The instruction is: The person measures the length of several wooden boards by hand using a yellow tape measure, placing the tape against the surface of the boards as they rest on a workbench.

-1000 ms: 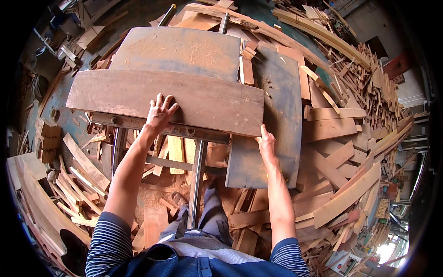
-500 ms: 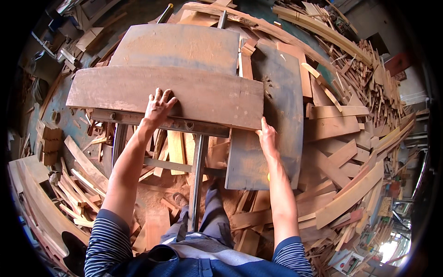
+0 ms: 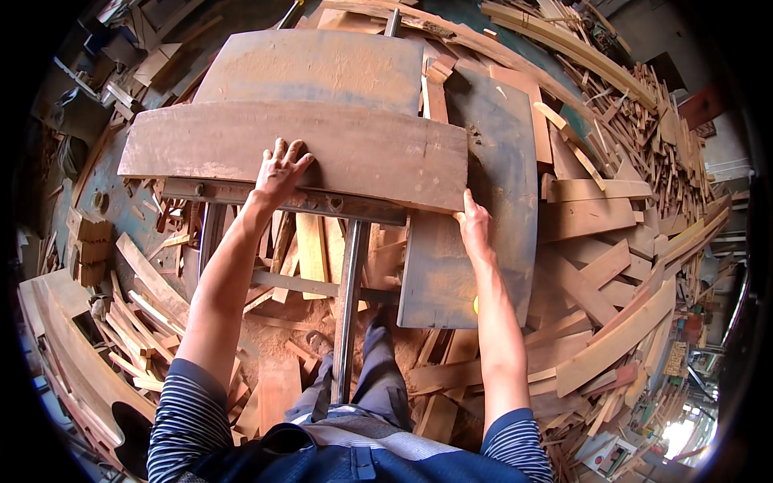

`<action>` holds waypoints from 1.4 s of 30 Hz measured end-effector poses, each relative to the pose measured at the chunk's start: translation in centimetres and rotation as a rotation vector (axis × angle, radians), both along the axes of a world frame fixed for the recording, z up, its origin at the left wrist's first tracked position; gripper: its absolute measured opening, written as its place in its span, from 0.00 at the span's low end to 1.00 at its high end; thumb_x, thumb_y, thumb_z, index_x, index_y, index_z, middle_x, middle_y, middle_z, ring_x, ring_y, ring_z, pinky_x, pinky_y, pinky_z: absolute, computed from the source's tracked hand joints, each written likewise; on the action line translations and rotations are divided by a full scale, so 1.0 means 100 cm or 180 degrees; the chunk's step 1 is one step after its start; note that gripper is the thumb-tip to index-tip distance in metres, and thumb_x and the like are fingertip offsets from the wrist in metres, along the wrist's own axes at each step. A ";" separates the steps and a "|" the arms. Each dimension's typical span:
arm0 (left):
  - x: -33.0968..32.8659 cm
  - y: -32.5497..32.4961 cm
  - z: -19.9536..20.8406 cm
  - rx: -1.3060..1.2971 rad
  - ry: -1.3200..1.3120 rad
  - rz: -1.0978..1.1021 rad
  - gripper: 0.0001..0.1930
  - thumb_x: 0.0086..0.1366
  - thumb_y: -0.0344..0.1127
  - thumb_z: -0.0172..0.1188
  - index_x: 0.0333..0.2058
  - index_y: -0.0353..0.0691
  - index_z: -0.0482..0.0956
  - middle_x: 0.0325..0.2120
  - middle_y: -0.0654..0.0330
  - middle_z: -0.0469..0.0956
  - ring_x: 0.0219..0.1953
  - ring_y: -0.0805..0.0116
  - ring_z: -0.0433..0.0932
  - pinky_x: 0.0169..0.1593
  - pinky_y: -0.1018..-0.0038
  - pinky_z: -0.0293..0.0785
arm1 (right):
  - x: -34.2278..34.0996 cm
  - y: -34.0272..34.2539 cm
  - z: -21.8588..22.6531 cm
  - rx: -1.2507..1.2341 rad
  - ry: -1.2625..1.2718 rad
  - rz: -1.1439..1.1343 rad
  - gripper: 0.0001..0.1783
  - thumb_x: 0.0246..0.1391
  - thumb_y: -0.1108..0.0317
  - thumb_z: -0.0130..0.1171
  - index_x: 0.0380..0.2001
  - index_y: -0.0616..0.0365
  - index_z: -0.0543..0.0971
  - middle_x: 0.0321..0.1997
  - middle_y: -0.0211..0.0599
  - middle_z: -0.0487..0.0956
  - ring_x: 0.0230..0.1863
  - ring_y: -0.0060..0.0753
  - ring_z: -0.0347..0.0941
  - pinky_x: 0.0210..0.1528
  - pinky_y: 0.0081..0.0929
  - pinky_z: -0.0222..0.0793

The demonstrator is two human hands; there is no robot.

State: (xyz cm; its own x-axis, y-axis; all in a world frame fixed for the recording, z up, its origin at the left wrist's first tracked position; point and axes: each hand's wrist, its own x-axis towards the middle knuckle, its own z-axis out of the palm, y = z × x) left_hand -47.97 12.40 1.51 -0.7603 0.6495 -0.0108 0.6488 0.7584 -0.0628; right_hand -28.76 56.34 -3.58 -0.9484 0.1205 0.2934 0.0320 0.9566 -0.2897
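A long brown wooden board [image 3: 362, 149], with a gently curved far edge, lies flat across the near part of a grey metal machine table [image 3: 322, 68] dusted with sawdust. My left hand [image 3: 282, 171] rests on the board near its front edge, fingers spread apart on the top face. At the board's near right corner, my right hand [image 3: 475, 224] is closed on the edge. Its index finger runs up along the board's end, and its other fingers are partly hidden. Below the board's front edge runs a metal rail [image 3: 338, 207].
A second grey table plate [image 3: 499, 153] extends along the right side. Offcuts [image 3: 588, 209] lie heaped to the right, with a large scrap pile [image 3: 652, 137] behind. Strips of wood [image 3: 137, 330] lean at the lower left. A metal leg [image 3: 351, 298] stands near my feet.
The board, the table and both hands appear slightly higher in the picture, shifting together. Both hands keep their places on the board.
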 end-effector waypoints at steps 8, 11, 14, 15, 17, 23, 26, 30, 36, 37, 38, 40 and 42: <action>-0.014 0.004 -0.003 -0.0086 0.0021 0.0044 0.48 0.43 0.49 0.81 0.64 0.54 0.70 0.67 0.54 0.63 0.69 0.40 0.61 0.59 0.48 0.68 | -0.015 0.005 -0.004 -0.0109 0.0023 -0.0008 0.42 0.41 0.83 0.74 0.63 0.69 0.71 0.35 0.61 0.80 0.35 0.60 0.79 0.37 0.45 0.76; -0.020 0.008 -0.002 -0.0094 -0.0014 0.0073 0.48 0.43 0.50 0.81 0.65 0.54 0.69 0.68 0.54 0.62 0.69 0.40 0.60 0.60 0.47 0.68 | -0.022 0.010 -0.007 -0.0103 0.0120 0.0019 0.42 0.41 0.83 0.74 0.63 0.68 0.71 0.33 0.61 0.79 0.34 0.60 0.78 0.36 0.44 0.75; -0.025 0.009 -0.001 -0.0131 -0.0061 0.0103 0.48 0.43 0.50 0.81 0.65 0.54 0.69 0.68 0.54 0.62 0.69 0.39 0.60 0.60 0.47 0.67 | -0.029 0.008 -0.005 -0.0178 0.0143 0.0047 0.41 0.42 0.84 0.74 0.63 0.68 0.71 0.32 0.61 0.78 0.32 0.58 0.78 0.35 0.42 0.75; -0.028 0.012 0.000 -0.0133 -0.0064 0.0092 0.48 0.43 0.50 0.81 0.65 0.53 0.69 0.68 0.53 0.62 0.70 0.39 0.60 0.61 0.47 0.67 | -0.031 0.012 -0.007 -0.0188 0.0171 0.0057 0.41 0.42 0.85 0.74 0.63 0.68 0.71 0.32 0.61 0.78 0.31 0.57 0.77 0.35 0.42 0.75; -0.033 0.015 -0.002 -0.0127 -0.0033 0.0106 0.48 0.44 0.50 0.81 0.65 0.53 0.69 0.68 0.54 0.61 0.70 0.39 0.60 0.61 0.47 0.67 | -0.036 0.015 -0.006 -0.0210 0.0066 0.0020 0.39 0.44 0.83 0.73 0.62 0.69 0.71 0.35 0.60 0.79 0.35 0.56 0.79 0.37 0.41 0.76; -0.052 0.022 -0.003 0.0002 -0.0083 0.0144 0.49 0.41 0.48 0.83 0.64 0.53 0.70 0.67 0.54 0.62 0.69 0.40 0.60 0.60 0.47 0.67 | -0.054 0.020 -0.005 -0.0152 0.0266 0.0139 0.40 0.42 0.85 0.73 0.62 0.69 0.71 0.31 0.60 0.77 0.30 0.55 0.77 0.33 0.39 0.74; -0.061 0.026 -0.002 0.0035 -0.0101 0.0195 0.50 0.39 0.47 0.83 0.63 0.53 0.70 0.67 0.55 0.63 0.68 0.41 0.61 0.60 0.48 0.68 | -0.065 0.021 0.002 -0.0067 0.0196 0.0157 0.38 0.44 0.84 0.72 0.61 0.71 0.72 0.31 0.60 0.78 0.31 0.55 0.79 0.33 0.41 0.75; -0.071 0.031 -0.001 0.0105 -0.0111 0.0216 0.49 0.37 0.45 0.84 0.62 0.52 0.71 0.66 0.56 0.64 0.67 0.43 0.62 0.59 0.50 0.68 | -0.075 0.022 0.013 0.0015 0.0037 0.0114 0.35 0.46 0.81 0.72 0.60 0.72 0.72 0.32 0.60 0.80 0.33 0.57 0.81 0.34 0.43 0.75; -0.075 0.032 -0.005 0.0186 -0.0061 0.0244 0.48 0.37 0.42 0.84 0.61 0.52 0.71 0.66 0.56 0.65 0.67 0.44 0.63 0.59 0.50 0.68 | -0.081 0.025 0.010 0.0021 -0.0026 0.0109 0.35 0.47 0.80 0.72 0.60 0.71 0.72 0.33 0.60 0.80 0.33 0.57 0.81 0.33 0.44 0.76; -0.074 0.032 -0.006 0.0160 -0.0086 0.0309 0.49 0.37 0.41 0.84 0.61 0.52 0.71 0.66 0.55 0.64 0.67 0.44 0.62 0.60 0.50 0.68 | -0.082 0.025 0.008 0.0002 -0.0050 0.0096 0.36 0.46 0.80 0.72 0.61 0.70 0.72 0.33 0.60 0.80 0.33 0.58 0.81 0.33 0.44 0.76; -0.074 0.038 -0.004 0.0143 -0.0112 0.0349 0.49 0.36 0.41 0.84 0.61 0.51 0.71 0.66 0.55 0.64 0.67 0.44 0.62 0.61 0.50 0.68 | -0.082 0.029 0.003 0.0050 -0.0105 0.0040 0.35 0.48 0.78 0.71 0.60 0.70 0.72 0.34 0.57 0.81 0.35 0.55 0.81 0.36 0.43 0.77; -0.072 0.047 0.001 0.0129 -0.0137 0.0385 0.49 0.36 0.40 0.84 0.61 0.50 0.71 0.66 0.54 0.63 0.67 0.44 0.62 0.63 0.50 0.68 | -0.081 0.038 -0.007 0.0149 -0.0216 -0.0079 0.32 0.52 0.73 0.69 0.60 0.70 0.73 0.36 0.52 0.83 0.38 0.51 0.81 0.40 0.42 0.78; -0.069 0.042 0.000 0.0094 -0.0148 0.0447 0.49 0.37 0.39 0.84 0.61 0.50 0.71 0.66 0.54 0.64 0.67 0.44 0.62 0.63 0.51 0.68 | -0.081 0.031 -0.004 0.0119 -0.0203 -0.0014 0.33 0.52 0.72 0.69 0.61 0.70 0.73 0.36 0.52 0.83 0.38 0.51 0.81 0.40 0.42 0.78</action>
State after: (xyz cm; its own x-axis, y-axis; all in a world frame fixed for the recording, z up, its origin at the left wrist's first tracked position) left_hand -54.83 16.64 1.52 -0.8428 0.5374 -0.0305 0.5379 0.8429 -0.0115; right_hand -36.82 59.48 -3.94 -0.9648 0.1150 0.2366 0.0536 0.9665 -0.2510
